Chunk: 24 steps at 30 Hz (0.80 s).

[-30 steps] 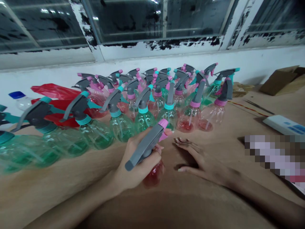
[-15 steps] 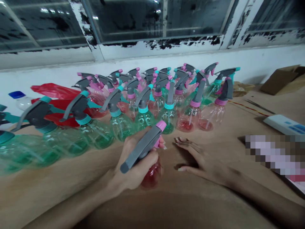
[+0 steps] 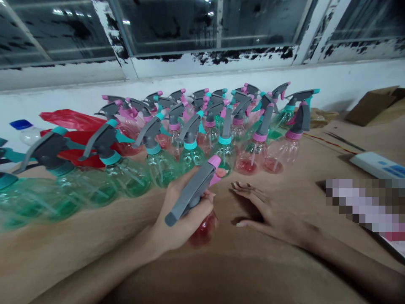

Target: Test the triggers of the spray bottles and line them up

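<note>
My left hand (image 3: 180, 215) is wrapped round the neck of a red spray bottle (image 3: 204, 230) with a grey sprayer head and a pink nozzle. The bottle stands on the wooden table (image 3: 240, 270) in front of me, its nozzle pointing away and to the right. Fingers cover most of its collar and part of the pink trigger. To the right, my right hand (image 3: 268, 211) rests on the table with fingers spread, apart from the bottle and holding nothing. A green spray bottle (image 3: 163, 169) and a pink one (image 3: 251, 158) stand just beyond my hands.
Several more spray bottles in green and pink fill the back of the table. Red plastic bags (image 3: 76, 122) and a blue-capped bottle (image 3: 27, 133) lie at left. At right are tweezers (image 3: 344, 141), a white device (image 3: 379, 164), a blurred-out item (image 3: 367, 207) and a cardboard box (image 3: 373, 105).
The sprayer head in my left hand has shifted slightly up and to the right, and the pink trigger shows more clearly. My right hand has stayed in place.
</note>
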Available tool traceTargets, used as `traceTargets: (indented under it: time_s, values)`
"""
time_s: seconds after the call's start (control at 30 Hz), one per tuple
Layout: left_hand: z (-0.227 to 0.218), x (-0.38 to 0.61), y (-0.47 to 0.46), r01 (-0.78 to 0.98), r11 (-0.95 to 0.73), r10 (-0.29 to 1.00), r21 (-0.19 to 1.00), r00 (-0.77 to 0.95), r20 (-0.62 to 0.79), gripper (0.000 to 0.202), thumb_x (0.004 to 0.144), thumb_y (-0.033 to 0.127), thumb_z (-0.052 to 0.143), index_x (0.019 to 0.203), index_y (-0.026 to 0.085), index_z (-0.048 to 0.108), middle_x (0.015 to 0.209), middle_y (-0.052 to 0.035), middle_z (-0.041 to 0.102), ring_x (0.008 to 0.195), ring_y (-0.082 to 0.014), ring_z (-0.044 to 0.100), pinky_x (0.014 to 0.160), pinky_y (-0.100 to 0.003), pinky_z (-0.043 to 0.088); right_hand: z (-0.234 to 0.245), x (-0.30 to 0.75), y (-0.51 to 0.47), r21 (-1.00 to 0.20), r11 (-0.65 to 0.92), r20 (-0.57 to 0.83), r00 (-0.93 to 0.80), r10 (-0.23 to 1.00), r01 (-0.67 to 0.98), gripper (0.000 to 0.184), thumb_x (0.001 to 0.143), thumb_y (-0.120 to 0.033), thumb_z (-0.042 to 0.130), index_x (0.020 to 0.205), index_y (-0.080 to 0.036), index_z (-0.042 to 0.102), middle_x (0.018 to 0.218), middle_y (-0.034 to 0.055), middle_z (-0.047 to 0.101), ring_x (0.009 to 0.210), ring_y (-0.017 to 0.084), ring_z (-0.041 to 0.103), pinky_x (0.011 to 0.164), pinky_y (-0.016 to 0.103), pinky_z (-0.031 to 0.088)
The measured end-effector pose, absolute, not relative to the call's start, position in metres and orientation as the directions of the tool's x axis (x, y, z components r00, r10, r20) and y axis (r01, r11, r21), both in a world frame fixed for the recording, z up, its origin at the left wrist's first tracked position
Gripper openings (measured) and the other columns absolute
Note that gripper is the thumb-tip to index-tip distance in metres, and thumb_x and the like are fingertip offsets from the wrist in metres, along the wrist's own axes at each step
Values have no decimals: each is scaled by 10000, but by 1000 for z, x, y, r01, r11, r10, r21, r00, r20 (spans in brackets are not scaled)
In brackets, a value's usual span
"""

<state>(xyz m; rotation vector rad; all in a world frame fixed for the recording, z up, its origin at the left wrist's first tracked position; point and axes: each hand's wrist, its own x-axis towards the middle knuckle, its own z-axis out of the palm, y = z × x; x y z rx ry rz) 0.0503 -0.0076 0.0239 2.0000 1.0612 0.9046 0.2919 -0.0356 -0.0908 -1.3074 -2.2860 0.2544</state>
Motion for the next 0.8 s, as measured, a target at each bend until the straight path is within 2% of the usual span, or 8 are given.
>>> traceTargets:
  time_s: [0.33, 0.8]
  values:
    - [25, 50, -7, 398, -432, 870, 809, 420, 258, 153, 739, 179, 500, 823, 252, 604, 733, 23, 642, 679, -147, 647, 657, -244, 494, -92, 292, -35, -399, 519, 319, -416, 851, 756, 745, 827, -493, 583, 1445, -230, 260, 1444, 100, 422, 1330, 256, 373, 1078, 474, 357]
    - [23, 52, -9, 404, -430, 875, 808, 407, 262, 107, 742, 190, 485, 747, 247, 576, 727, 25, 638, 667, -147, 653, 645, -244, 508, -91, 292, -36, -406, 521, 316, -420, 851, 750, 745, 824, -490, 589, 1442, -229, 264, 1440, 105, 427, 1330, 253, 373, 1076, 473, 359]
